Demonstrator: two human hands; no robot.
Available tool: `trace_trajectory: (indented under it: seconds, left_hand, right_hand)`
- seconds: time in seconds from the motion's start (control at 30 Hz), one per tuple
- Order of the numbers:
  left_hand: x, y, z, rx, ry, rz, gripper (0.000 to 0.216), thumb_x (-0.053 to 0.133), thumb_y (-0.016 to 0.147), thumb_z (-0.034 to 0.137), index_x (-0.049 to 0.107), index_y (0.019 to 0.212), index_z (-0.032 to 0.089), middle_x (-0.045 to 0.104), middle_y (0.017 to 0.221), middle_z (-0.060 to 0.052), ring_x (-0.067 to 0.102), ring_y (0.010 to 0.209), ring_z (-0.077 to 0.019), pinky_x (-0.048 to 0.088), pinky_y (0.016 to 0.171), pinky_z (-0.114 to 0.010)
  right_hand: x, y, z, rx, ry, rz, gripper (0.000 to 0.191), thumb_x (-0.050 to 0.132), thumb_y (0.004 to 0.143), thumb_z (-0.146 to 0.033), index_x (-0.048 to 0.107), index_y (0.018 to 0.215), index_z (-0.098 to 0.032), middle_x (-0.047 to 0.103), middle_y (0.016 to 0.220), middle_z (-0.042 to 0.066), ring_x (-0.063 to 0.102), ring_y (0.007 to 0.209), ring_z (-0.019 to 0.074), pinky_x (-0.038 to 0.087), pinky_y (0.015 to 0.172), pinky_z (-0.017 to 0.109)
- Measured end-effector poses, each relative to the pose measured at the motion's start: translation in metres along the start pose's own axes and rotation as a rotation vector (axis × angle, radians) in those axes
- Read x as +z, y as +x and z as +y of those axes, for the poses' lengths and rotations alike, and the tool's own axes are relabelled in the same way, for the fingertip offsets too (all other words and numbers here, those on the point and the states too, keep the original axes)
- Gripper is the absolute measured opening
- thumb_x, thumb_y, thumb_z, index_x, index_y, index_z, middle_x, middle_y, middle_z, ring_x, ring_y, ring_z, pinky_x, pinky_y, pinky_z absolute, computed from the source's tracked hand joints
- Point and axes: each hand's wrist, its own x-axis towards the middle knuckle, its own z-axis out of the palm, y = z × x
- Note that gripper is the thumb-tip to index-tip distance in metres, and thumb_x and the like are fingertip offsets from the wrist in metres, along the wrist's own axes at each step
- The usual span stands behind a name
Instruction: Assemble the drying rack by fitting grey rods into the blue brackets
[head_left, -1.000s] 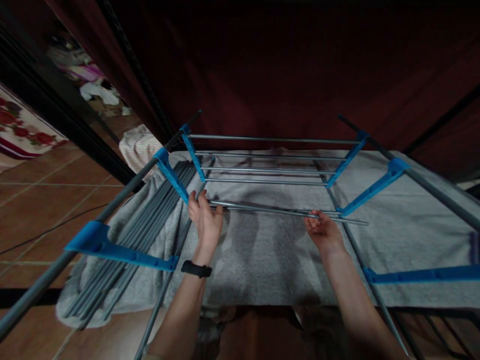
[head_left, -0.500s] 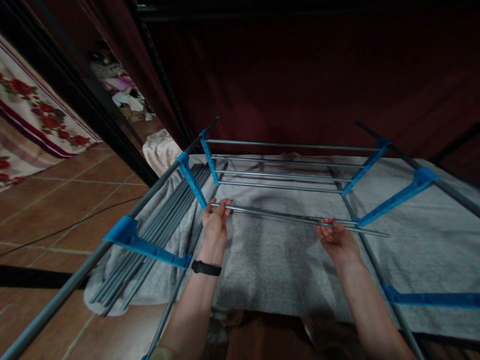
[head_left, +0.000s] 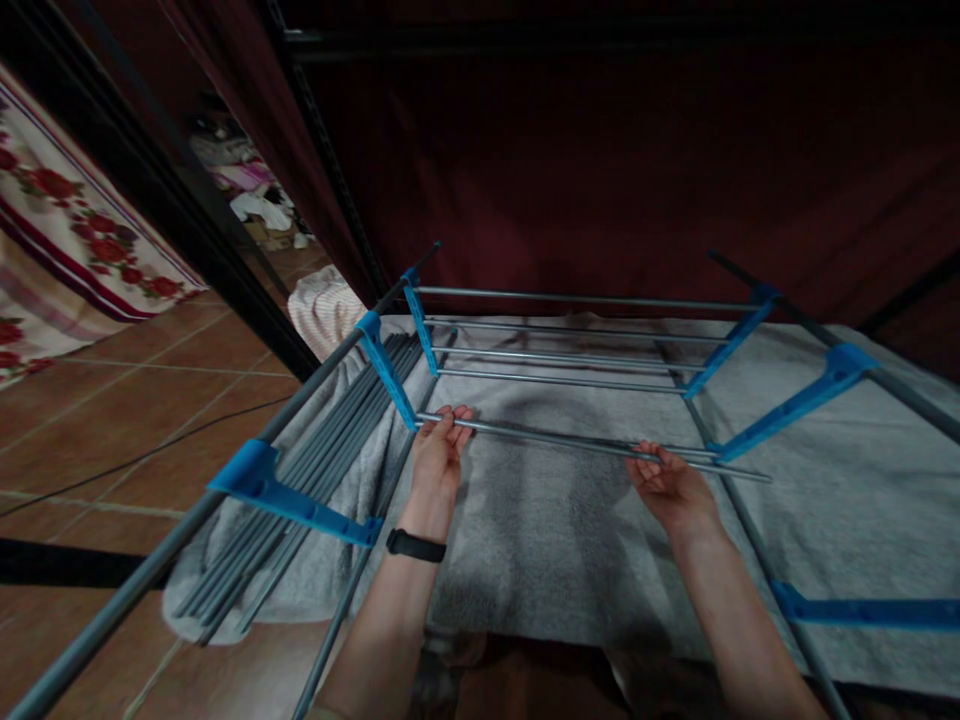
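Observation:
I hold a thin grey metal rod [head_left: 555, 437] across a drying-rack frame. My left hand [head_left: 439, 455] pinches its left end beside a blue plastic bracket [head_left: 386, 368]. Under the rod near its right end, my right hand [head_left: 667, 485] curls its fingers around it, next to another blue bracket [head_left: 795, 405]. The rod's right tip sticks out past that bracket. Three rods [head_left: 559, 355] sit fitted between the far brackets. A black band is on my left wrist.
A grey towel [head_left: 540, 540] lies under the frame. Several loose grey rods [head_left: 322, 450] lie in a bundle on its left part. Long frame tubes [head_left: 187, 520] run along both sides. Tiled floor, a flowered cloth [head_left: 82, 240] and a dark red curtain surround the spot.
The view has shifted, so the frame sits a little farther right and lower. Both hands have kept hold of the rod, whose left end now meets the left bracket.

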Motion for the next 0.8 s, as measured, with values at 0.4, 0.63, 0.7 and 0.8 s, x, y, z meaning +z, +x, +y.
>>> trace_trajectory:
  seconds: [0.4,0.63,0.7,0.8]
  left_hand:
    - [0.001,-0.007,-0.019,-0.083,0.032,-0.039,0.011,0.064,0.085,0.008,0.06,0.091,0.016,0.074,0.082,-0.005,0.074,0.077,-0.0155,0.056,0.078,-0.029]
    - [0.005,-0.005,-0.033,-0.095,0.01,-0.041,0.011,0.063,0.086,0.01,0.058,0.091,0.018,0.075,0.083,-0.005,0.074,0.079,-0.0157,0.055,0.08,-0.029]
    - [0.006,-0.006,-0.036,-0.114,0.005,-0.048,0.012,0.065,0.085,0.011,0.058,0.091,0.018,0.075,0.084,-0.005,0.074,0.079,-0.0158,0.055,0.081,-0.029]
    - [0.006,-0.008,-0.038,-0.146,0.0,-0.058,0.013,0.066,0.083,0.01,0.058,0.09,0.018,0.075,0.084,-0.005,0.074,0.08,-0.0164,0.055,0.081,-0.03]
  right_hand:
    - [0.005,0.003,0.009,0.027,-0.03,-0.026,0.019,0.048,0.089,-0.006,0.061,0.084,-0.019,0.069,0.078,0.0,0.071,0.07,0.0125,0.065,0.068,0.028]
    - [0.01,0.011,0.019,0.045,-0.034,-0.027,0.02,0.047,0.089,-0.005,0.061,0.085,-0.019,0.069,0.079,0.0,0.071,0.07,0.0128,0.065,0.067,0.028]
    - [0.01,0.013,0.02,0.051,-0.032,-0.021,0.021,0.046,0.089,-0.004,0.06,0.085,-0.019,0.069,0.079,0.0,0.071,0.07,0.0128,0.065,0.066,0.028]
    - [0.01,0.017,0.022,0.049,-0.025,-0.013,0.022,0.045,0.09,-0.004,0.061,0.087,-0.019,0.069,0.08,0.001,0.071,0.071,0.0128,0.066,0.067,0.029]
